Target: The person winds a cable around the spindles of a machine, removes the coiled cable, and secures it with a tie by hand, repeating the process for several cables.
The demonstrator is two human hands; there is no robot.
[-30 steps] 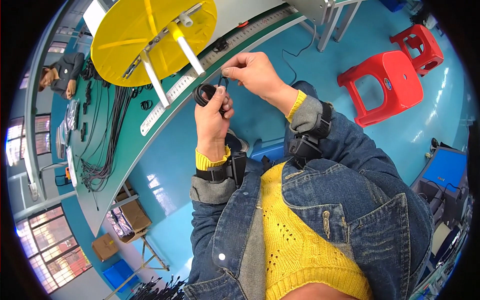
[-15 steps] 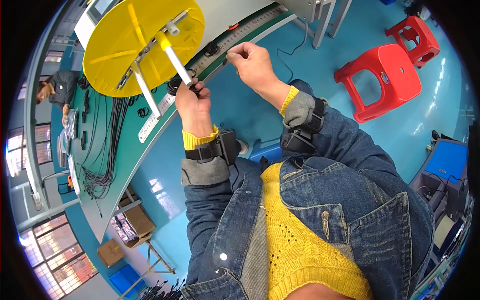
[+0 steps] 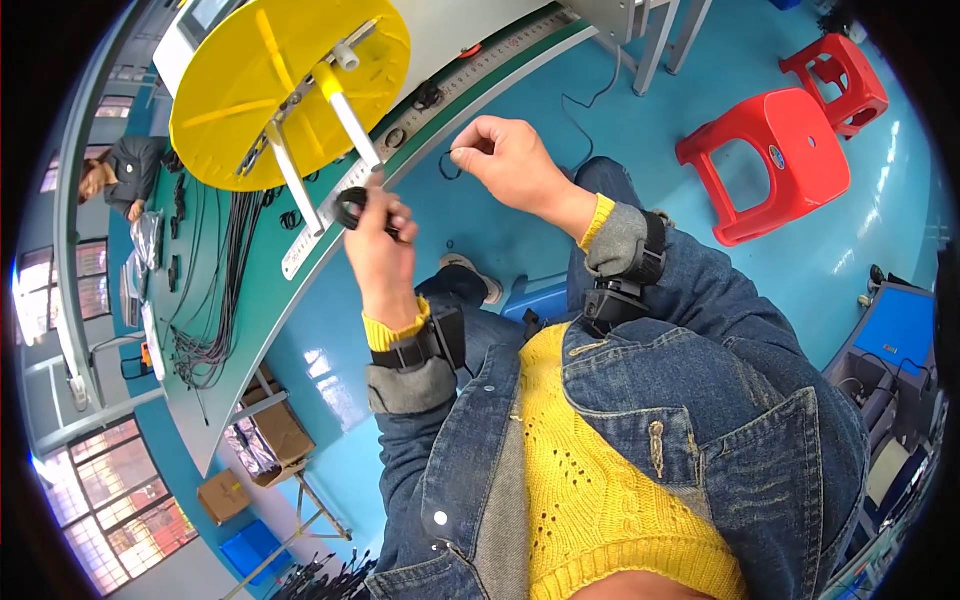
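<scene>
Step seems two-handed cord handling: left hand grips black coil by front edge of bench; right hand pinches thin black loop beyond it. Next move likely wants steady pinch.

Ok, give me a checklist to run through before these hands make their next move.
1. Black coil secure: ok, gripped in the left hand.
2. Thin black loop under control: ok, pinched at the fingertips of the right hand.
3. Hands untangled: ok, a gap separates them.
4. Left hand clear of the right-hand metal post under the yellow disc: cannot tell; fingertips and post end meet in this view.
5. Ruler fully visible: not ok, partly covered.
</scene>
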